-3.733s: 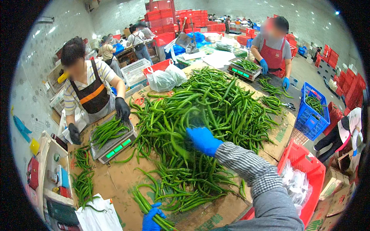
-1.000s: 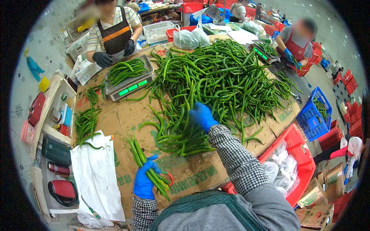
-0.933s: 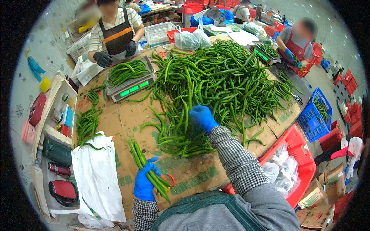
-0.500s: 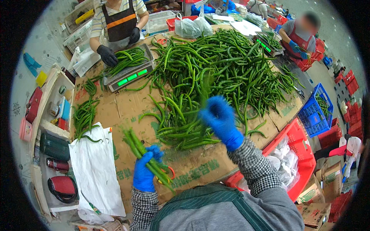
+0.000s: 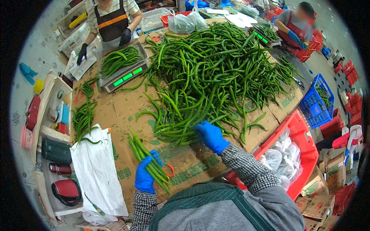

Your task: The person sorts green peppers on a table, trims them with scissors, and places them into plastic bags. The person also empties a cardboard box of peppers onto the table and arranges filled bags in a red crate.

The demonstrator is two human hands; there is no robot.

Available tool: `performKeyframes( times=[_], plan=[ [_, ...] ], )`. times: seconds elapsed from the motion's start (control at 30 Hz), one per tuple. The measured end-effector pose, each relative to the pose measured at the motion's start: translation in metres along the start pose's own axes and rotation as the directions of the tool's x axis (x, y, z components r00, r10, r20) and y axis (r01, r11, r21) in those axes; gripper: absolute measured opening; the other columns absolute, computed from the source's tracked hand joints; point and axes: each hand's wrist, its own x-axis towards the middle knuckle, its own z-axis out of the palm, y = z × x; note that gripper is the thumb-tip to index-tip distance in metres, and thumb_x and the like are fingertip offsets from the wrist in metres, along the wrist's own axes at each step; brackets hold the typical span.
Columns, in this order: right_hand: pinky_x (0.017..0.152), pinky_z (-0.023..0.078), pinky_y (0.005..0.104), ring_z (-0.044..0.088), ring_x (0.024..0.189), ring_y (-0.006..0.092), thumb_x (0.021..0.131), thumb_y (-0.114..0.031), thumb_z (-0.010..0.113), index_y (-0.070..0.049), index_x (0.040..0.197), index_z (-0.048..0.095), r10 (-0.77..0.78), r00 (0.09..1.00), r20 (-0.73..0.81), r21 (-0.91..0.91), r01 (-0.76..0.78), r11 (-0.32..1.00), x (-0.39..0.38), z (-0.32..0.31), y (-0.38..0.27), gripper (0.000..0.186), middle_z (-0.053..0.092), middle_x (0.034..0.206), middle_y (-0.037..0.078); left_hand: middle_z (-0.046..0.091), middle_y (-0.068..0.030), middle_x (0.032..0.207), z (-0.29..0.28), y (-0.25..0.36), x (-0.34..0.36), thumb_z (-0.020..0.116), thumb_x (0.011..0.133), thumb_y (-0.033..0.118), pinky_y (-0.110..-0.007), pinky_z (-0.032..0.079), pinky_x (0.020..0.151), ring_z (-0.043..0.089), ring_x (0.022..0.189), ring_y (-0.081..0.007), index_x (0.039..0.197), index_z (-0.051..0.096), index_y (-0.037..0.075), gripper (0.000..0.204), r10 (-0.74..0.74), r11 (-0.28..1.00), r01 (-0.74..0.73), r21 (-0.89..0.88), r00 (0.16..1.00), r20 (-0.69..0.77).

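My left hand (image 5: 146,175), in a blue glove, is closed round a small bundle of long green chili peppers (image 5: 143,154) above the cardboard. Beside the bundle shows an orange loop handle (image 5: 170,170); the rest of that tool is hidden. At the near edge of a big heap of green chili peppers (image 5: 216,65), my right hand (image 5: 212,136), also gloved in blue, has its fingers curled in. A green pepper, blurred by motion, runs up from its fingertips into the heap.
Printed cardboard (image 5: 127,111) covers the table. A scale (image 5: 127,77) bearing peppers stands far left by a person in black gloves. White paper (image 5: 96,173) and a side shelf lie left. Right are a red crate (image 5: 304,134) with plastic bags and a blue basket (image 5: 317,104).
My right hand has come down and slightly left to the heap's near edge. The left hand keeps its bundle. The person across has moved a hand off the scale's peppers, to the left.
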Motion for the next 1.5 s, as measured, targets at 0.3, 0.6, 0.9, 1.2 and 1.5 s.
performKeyframes(
  times=[0.3, 0.6, 0.9, 1.2, 1.5],
  plan=[
    [0.058, 0.047, 0.0356, 0.057, 0.071, 0.0252, 0.069, -0.001, 0.067, -0.015, 0.102, 0.064, -0.424, 0.89, -0.17, 0.32, 0.457, 0.83, -0.004, -0.058, -0.066, 0.036, 0.058, 0.082, 0.008, 0.06, -0.0113, 0.1, 0.021, 0.009, 0.011, 0.058, 0.084, 0.014, -0.036, 0.051, 0.079, 0.06, 0.089, -0.0226, 0.116, 0.052, -0.002, 0.036, -0.076, 0.983, 0.083, 0.164, 0.996, -0.047],
    [0.077, 0.048, 0.0385, 0.056, 0.093, 0.0316, 0.071, 0.003, 0.061, -0.007, 0.107, 0.058, -0.471, 0.88, -0.062, 0.671, 0.387, 0.633, -0.009, 0.022, -0.103, 0.037, 0.057, 0.103, 0.014, 0.055, -0.0151, 0.116, 0.035, -0.02, 0.026, 0.063, 0.085, 0.029, -0.036, 0.047, 0.09, 0.056, 0.103, -0.0256, 0.127, 0.044, 0.0, 0.054, -0.009, 0.989, -0.013, 0.149, 0.989, 0.149],
    [0.076, 0.043, 0.0394, 0.054, 0.089, 0.0276, 0.074, -0.009, 0.056, -0.017, 0.105, 0.062, -0.153, 0.984, 0.086, -0.295, 0.172, 0.94, 0.017, 0.013, 0.017, 0.032, 0.057, 0.096, 0.007, 0.058, -0.0121, 0.11, 0.004, 0.006, 0.016, 0.061, 0.082, 0.02, -0.036, 0.05, 0.079, 0.059, 0.092, -0.0224, 0.126, 0.045, -0.001, 0.051, 0.074, 0.994, -0.07, 0.089, 0.996, -0.044],
    [0.075, 0.04, 0.0393, 0.057, 0.08, 0.0235, 0.078, -0.01, 0.054, -0.018, 0.113, 0.054, -0.166, 0.951, 0.26, -0.408, 0.264, 0.874, 0.019, 0.022, 0.023, 0.035, 0.056, 0.079, 0.004, 0.057, -0.0136, 0.111, 0.006, 0.014, 0.009, 0.06, 0.082, 0.019, -0.037, 0.051, 0.08, 0.059, 0.094, -0.0243, 0.127, 0.044, -0.002, 0.052, 0.103, 0.991, -0.098, 0.086, 0.993, -0.057],
    [0.057, 0.042, 0.0282, 0.053, 0.063, 0.0143, 0.086, -0.017, 0.059, -0.009, 0.108, 0.055, 0.156, 0.848, -0.507, 0.592, 0.211, 0.778, -0.018, -0.034, -0.026, 0.024, 0.058, 0.078, 0.002, 0.057, -0.0144, 0.111, 0.009, 0.016, 0.008, 0.06, 0.082, 0.019, -0.037, 0.051, 0.081, 0.06, 0.094, -0.0244, 0.127, 0.043, -0.001, 0.052, 0.089, 0.992, -0.086, 0.089, 0.996, -0.032]
  ],
)
